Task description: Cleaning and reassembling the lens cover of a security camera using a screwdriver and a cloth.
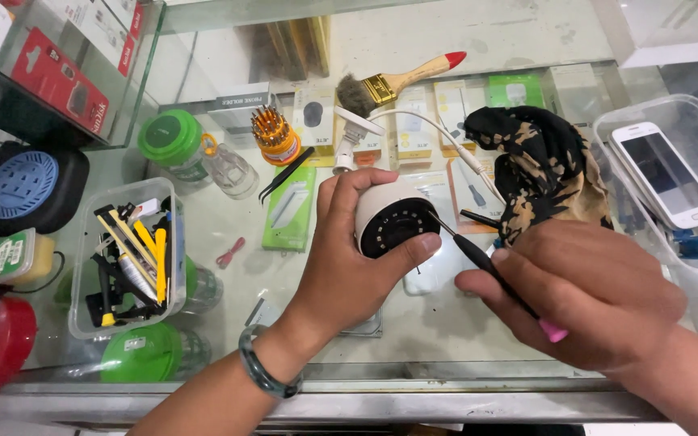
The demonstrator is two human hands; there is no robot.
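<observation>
The left hand (341, 258) closes around the white dome camera (389, 216), black face toward the wearer. The right hand (583, 299) pinches a thin screwdriver (490, 270); its shaft runs up-left, tip touching the face's right edge.

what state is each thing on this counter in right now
left hand: gripping the dome camera
dome camera: held up, lens face toward us
right hand: holding the screwdriver
screwdriver: tip at the camera's rim
phone: screen dark, lying in a clear tub
paintbrush: lying flat
</observation>
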